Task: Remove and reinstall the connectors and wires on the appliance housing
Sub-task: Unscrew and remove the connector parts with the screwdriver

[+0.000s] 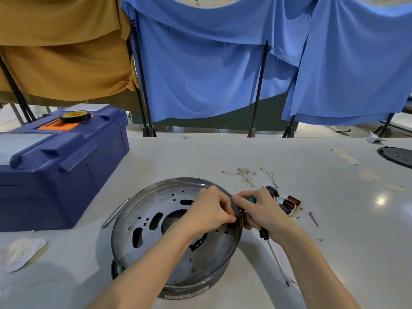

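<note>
Centrally on the white table [289, 157] sits the round metal appliance housing [145, 197], its perforated base plate facing up. The work spot is on its right-hand wall, and both hands meet there from opposite sides of the rim. The left hand [211, 208] reaches in from inside and is nearer, fingers curled and pinching a dark fitting [230, 225] against the inner wall; it is too hidden to tell whether this is a connector. The right hand [260, 208] is outside the rim, fingertips on the wall, curled round a screwdriver [264, 234] whose shaft points back toward the person. Red rocker switches [293, 201] with wires lie just right of the hands, loose terminal wires [246, 175] beyond.
</note>
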A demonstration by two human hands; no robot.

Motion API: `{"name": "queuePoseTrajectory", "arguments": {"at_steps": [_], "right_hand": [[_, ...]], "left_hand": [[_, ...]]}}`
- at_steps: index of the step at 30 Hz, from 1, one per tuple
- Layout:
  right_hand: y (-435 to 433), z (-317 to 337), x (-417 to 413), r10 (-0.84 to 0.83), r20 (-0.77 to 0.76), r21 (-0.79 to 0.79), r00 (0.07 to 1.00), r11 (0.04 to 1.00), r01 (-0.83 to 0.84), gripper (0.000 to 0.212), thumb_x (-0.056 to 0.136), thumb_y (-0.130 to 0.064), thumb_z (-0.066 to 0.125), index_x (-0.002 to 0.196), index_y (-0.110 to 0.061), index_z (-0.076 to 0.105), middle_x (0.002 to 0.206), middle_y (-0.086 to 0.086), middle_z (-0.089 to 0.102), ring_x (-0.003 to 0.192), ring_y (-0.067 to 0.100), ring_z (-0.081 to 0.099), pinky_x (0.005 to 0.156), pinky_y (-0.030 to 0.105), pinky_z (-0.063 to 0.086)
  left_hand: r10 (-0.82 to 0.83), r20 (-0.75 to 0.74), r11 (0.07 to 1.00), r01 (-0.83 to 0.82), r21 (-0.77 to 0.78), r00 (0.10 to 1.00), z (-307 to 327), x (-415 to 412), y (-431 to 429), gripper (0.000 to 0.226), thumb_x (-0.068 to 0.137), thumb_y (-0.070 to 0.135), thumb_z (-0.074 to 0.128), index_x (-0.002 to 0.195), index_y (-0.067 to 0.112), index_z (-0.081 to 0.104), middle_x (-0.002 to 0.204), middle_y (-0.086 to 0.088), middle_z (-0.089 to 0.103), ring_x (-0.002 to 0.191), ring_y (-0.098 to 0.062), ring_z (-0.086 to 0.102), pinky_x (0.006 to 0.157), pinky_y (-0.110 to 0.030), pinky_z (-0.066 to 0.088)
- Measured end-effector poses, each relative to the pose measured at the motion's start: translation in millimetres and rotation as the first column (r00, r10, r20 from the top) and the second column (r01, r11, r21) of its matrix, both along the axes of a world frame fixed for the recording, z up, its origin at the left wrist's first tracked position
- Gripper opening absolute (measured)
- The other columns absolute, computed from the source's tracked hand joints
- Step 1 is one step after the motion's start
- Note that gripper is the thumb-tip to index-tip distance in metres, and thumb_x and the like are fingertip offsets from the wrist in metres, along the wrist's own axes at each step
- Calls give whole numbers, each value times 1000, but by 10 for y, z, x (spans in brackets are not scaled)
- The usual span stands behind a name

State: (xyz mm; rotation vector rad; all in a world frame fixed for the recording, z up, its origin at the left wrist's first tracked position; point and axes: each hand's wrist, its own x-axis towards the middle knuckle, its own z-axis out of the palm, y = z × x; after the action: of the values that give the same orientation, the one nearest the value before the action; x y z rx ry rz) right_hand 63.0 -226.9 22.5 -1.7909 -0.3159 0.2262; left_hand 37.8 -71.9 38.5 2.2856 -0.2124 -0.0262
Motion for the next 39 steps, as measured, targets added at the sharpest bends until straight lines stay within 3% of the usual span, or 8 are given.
{"name": "queuePoseTrajectory", "arguments": {"at_steps": [5,9,14,20,24,28,34,39], "right_hand": [[-11,4,-18,4,-15,18,1000,1000,-4,28,96,-14,56,78,3,69,32,5,36,27,15,29,41,26,40],[-6,1,-26,8,-12,20,1000,1000,-8,29,96,-14,56,74,1,69,33,5,37,28,16,30,42,27,41],[9,7,-47,-8,-4,30,1000,1000,8,30,96,-12,56,72,-1,70,42,11,43,31,17,31,42,26,40],[36,8,-54,-57,-4,30,998,998,57,26,94,-7,54,78,10,67,49,17,44,30,17,32,39,21,37],[60,-8,-33,-103,-6,15,995,995,103,23,90,-5,55,82,15,64,43,11,45,33,17,36,40,24,32],[86,-7,7,-146,-29,12,989,989,146,20,88,-4,55,82,13,65,36,6,40,32,17,34,43,27,34],[43,28,-41,-104,-155,108,982,987,121,28,94,-12,59,85,13,66,40,7,38,31,15,43,45,25,39],[-164,82,-68,-196,-230,72,953,973,218,16,91,-5,63,95,9,67,61,22,53,29,11,37,44,24,38]], "left_hand": [[-1,16,998,0,55,1000,24,-27,26,22,66,16,84,55,16,65,64,-5,66,47,-7,53,49,-28,52],[-32,101,959,2,285,994,71,-103,-12,23,72,22,78,56,22,62,79,-3,65,78,-15,54,68,-32,49],[-145,172,836,28,549,974,123,-209,-71,22,86,20,62,64,19,58,91,-8,63,88,-29,58,68,-37,46],[-169,125,825,70,560,978,128,-269,-66,20,95,18,54,83,11,68,97,-7,56,93,-26,56,74,-40,46],[-162,-21,925,159,346,987,205,-347,-34,58,97,51,41,50,18,53,69,-2,40,73,-18,41,72,-40,40],[-166,-108,733,196,652,980,125,-472,-60,71,66,84,50,91,18,56,98,1,31,97,-20,24,84,-37,27],[-100,76,754,26,657,992,137,-563,-117,28,77,23,64,98,12,48,101,-4,39,98,-27,43,72,-31,30],[-48,33,767,16,642,998,184,-653,-161,21,81,12,57,93,14,41,82,-2,39,81,-30,44,61,-32,29]]}}
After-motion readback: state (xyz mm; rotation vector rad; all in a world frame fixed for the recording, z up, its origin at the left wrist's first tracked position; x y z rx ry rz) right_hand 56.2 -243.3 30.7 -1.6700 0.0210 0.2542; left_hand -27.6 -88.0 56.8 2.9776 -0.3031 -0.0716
